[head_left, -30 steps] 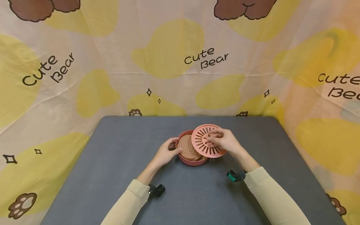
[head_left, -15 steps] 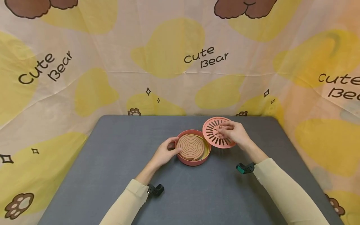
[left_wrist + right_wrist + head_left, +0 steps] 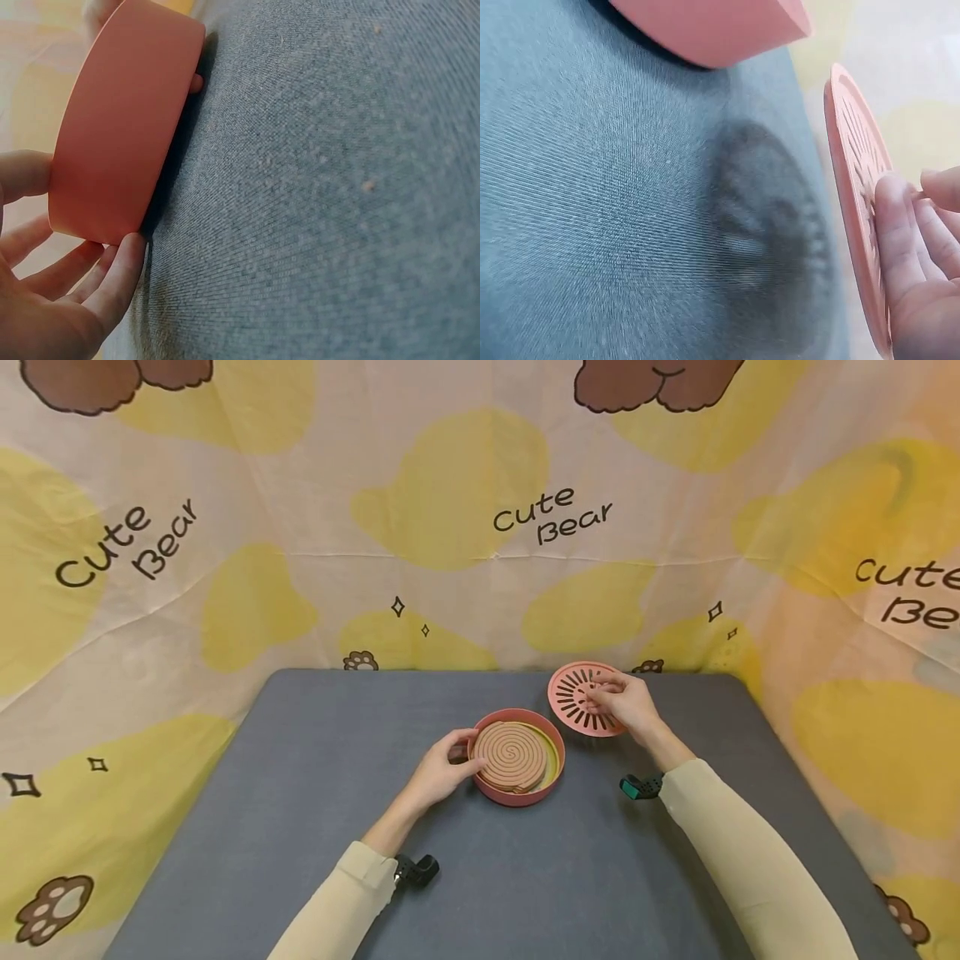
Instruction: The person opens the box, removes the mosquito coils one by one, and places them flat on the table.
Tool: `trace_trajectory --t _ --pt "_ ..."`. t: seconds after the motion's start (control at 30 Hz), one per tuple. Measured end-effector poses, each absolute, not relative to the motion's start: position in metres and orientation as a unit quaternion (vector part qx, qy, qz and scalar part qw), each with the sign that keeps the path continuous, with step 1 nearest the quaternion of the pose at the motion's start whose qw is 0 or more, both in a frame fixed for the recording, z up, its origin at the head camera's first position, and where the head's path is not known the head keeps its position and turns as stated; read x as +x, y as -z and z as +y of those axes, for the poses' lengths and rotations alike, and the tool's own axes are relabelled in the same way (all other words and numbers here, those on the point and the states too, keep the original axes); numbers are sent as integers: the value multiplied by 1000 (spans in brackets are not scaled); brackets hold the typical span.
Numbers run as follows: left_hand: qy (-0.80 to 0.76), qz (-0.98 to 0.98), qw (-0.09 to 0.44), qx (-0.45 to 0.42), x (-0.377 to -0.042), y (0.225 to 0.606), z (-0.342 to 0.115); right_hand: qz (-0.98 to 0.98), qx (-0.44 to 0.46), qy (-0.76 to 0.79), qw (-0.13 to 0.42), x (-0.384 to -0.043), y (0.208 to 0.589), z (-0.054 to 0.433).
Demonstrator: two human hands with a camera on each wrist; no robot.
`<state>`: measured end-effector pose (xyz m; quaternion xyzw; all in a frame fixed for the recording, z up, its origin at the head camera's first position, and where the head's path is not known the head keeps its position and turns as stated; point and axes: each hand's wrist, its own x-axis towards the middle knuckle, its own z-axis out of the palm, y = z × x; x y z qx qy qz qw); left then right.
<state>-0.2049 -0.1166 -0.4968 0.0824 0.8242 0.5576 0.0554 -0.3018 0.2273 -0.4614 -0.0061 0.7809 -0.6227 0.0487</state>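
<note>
A round coral-pink mosquito coil box (image 3: 514,800) stands uncovered on the table, with a stack of brown mosquito coils (image 3: 510,755) inside it, nearer its left side. My left hand (image 3: 444,768) grips the box's left side, its fingers (image 3: 120,281) against the outer wall. Just behind and to the right of the box, my right hand (image 3: 630,703) pinches the pink slotted lid (image 3: 567,695) at its middle. In the right wrist view the lid (image 3: 847,165) hangs tilted above the table, apart from the box, and casts a shadow. My fingers cover part of the lid's centre.
The grey cloth-covered table (image 3: 300,827) extends on all sides of the box. Behind it and at both sides hangs a cloth backdrop (image 3: 450,485) with yellow patches and bear print. A dark band (image 3: 416,870) sits on the left wrist, another (image 3: 640,787) on the right.
My right hand has carried the lid from over the box's right part to the back right, uncovering the coils. My left hand has stayed on the box.
</note>
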Motion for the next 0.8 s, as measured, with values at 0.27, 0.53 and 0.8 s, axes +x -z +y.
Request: trace_trajectory --t 0.27,0.53,0.8 --pt "-563 821 54 83 -205 498 -117 780 10 622 63 -323 486 221" --pt "-568 817 53 84 -204 500 -116 774 17 629 71 -327 498 218" --pt "-561 822 52 78 -204 498 -117 797 14 597 92 -328 493 212"
